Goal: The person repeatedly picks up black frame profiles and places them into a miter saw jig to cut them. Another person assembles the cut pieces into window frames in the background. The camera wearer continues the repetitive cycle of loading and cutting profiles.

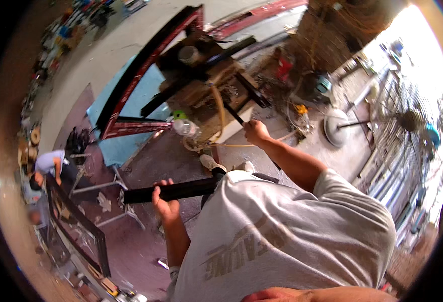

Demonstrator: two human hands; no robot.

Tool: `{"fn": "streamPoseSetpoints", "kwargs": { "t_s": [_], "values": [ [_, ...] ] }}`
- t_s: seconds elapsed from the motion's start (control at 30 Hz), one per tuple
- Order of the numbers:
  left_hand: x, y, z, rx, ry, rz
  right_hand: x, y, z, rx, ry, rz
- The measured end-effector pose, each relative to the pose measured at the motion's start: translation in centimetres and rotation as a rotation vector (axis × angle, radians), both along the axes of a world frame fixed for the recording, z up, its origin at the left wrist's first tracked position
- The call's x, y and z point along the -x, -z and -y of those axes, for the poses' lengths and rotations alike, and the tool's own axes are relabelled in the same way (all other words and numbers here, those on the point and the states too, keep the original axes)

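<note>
My left hand (166, 205) is curled round a flat black bar (193, 189), the thumb and fingers at its edges. That bar runs level in front of my body, and its right end passes behind my shirt. My right hand (256, 133) is closed in a fist on a thin dark rod (234, 115), which slants up to the left toward a cluttered workbench (221, 98). Whether the rod is joined to anything there, I cannot tell. Left of the bench stands a dark red and black angled frame (146, 63), and near its lower corner a clear plastic bottle (183, 127).
A blue sheet (141, 83) lies behind the red frame. To the right are a large floor fan (407, 121) and its round base (336, 128). A co-worker (52, 163) bends over a black frame (100, 246) at the left. A yellow hose (220, 113) hangs off the bench.
</note>
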State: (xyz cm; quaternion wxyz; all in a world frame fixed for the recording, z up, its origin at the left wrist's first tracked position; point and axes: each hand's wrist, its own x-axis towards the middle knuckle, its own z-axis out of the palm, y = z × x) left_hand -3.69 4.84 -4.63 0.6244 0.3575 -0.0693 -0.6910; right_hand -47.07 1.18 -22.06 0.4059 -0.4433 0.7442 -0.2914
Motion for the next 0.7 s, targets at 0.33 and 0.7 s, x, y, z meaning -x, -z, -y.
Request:
{"fn": "streamPoseSetpoints", "kwargs": {
  "t_s": [0.33, 0.7],
  "values": [
    [0.8, -1.2, 2.0, -0.002, -0.072, -0.153, -2.2, -5.2, 2.8, -0.054, 0.390, 0.608],
    [-0.8, -0.2, 5.1, -0.059, -0.153, -0.204, -1.4, -3.4, 2.4, -0.011, 0.316, 0.444]
  ]
}}
